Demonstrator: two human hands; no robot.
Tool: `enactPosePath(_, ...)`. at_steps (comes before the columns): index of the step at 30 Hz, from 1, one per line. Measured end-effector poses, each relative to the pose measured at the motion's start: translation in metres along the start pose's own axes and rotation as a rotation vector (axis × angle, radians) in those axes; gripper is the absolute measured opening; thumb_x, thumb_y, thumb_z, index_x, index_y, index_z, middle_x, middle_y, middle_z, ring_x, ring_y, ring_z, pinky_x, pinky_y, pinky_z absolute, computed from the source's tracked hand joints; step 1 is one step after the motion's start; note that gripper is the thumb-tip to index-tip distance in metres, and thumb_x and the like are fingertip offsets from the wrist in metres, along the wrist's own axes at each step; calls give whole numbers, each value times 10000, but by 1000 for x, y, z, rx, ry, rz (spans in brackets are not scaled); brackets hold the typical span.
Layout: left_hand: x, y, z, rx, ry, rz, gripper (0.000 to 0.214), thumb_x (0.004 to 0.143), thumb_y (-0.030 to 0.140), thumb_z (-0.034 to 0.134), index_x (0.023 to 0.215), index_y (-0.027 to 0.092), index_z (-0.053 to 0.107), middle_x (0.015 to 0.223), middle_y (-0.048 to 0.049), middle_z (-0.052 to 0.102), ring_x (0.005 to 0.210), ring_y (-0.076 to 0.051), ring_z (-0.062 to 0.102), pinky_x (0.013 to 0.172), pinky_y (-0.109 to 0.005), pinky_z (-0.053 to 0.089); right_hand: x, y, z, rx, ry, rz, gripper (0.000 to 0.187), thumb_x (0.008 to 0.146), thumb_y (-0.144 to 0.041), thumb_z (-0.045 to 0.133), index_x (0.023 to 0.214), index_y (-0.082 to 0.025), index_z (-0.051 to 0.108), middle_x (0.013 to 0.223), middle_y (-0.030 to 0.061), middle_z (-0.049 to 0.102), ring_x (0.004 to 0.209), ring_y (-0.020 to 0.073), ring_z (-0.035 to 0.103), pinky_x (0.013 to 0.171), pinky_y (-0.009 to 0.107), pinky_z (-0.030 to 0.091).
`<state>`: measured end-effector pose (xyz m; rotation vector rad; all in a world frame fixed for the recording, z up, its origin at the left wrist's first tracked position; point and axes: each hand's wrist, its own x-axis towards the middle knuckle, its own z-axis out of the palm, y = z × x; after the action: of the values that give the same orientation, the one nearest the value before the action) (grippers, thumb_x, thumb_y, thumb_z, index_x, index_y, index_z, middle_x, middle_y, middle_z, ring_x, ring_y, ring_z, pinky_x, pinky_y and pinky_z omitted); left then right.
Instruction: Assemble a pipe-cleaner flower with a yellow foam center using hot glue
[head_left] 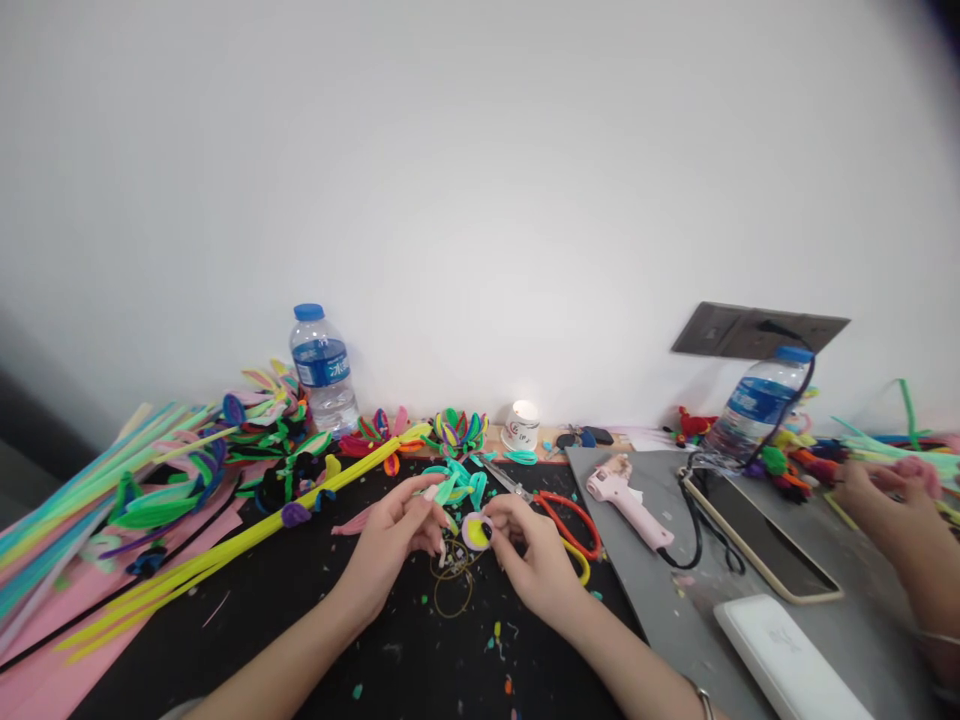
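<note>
1. Head view; left hand (390, 540) and right hand (529, 555) meet at the middle of the black tabletop (300, 620)
2. Right hand's thumb and fingers are pinched on a small round disc (477, 530), yellow centre, pale rim; disc is held just above the tabletop between both hands
3. Left hand's fingertips are closed on a teal loop cluster (456, 486) just above the disc; its lower fingers touch the disc's left edge
4. Thin wire rings (450, 590) lie on the tabletop under the hands
5. Red-handled scissors (566, 520) lie just right of the right hand; pink glue gun (626, 500) sits on the grey board (750, 590) beyond them
6. Yellow stems (247, 530) run diagonally at left; water bottle (324, 368) stands by the wall
7. Another person's hand (877, 490) is at the far right, well apart
</note>
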<state>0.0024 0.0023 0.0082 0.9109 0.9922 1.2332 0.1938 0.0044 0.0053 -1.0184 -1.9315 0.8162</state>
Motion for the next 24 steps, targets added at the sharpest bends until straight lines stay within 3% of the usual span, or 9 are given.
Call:
enactPosePath(9,1,-1,0,-130,-50,-28,303,786,359,684,1000,185,561,737,20,641,513,-70,570,507,-193,460,0,2,0,16,-7,4,114,876,-143,466,954,-205,521,702,-16,539,548,119,490,528,227,387)
enactPosePath(24,-2,1,3,-143,-79,-2,181,869,327,544,881,244,384,763,23,673,488,-100,594,501,-230,466,0,6,0,6,-16,2,103,904,-166,453,968,-215,518,689,-23,519,529,116,489,519,232,381)
